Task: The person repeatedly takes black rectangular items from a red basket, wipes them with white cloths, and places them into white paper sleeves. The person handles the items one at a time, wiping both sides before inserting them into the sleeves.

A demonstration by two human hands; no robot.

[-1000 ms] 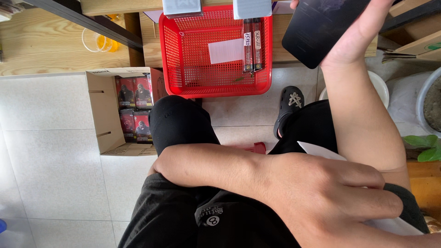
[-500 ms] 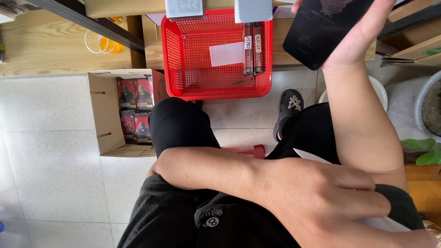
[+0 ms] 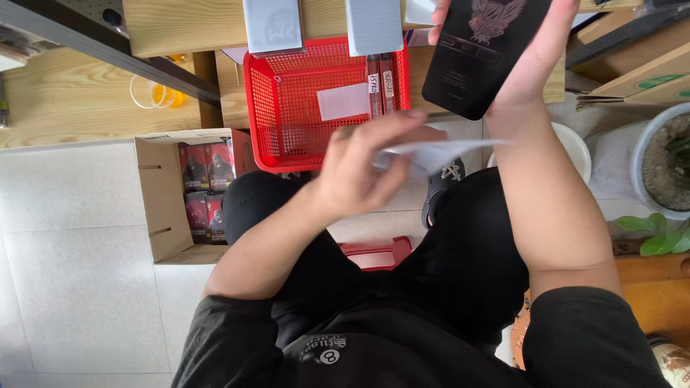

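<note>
Pale floor tiles (image 3: 79, 237) are seen below a seated person, with bare tile left open on the left side. A wooden desk (image 3: 180, 25) runs along the top edge, and a red mesh basket (image 3: 287, 108) is set against its front, its near rim just above the knees. An open cardboard box (image 3: 162, 208) of packaged items stands just left of the basket, close to the left knee. The right hand (image 3: 535, 61) is raised by the desk edge, its grip closed around a black phone case (image 3: 481, 50) held upright over the basket's right corner. The left hand (image 3: 359, 172) is lifted between basket and lap, a thin white sheet (image 3: 442, 151) pinched between thumb and fingers, its edge reaching toward the right forearm. A white planter (image 3: 658, 158) crowds the right side.
</note>
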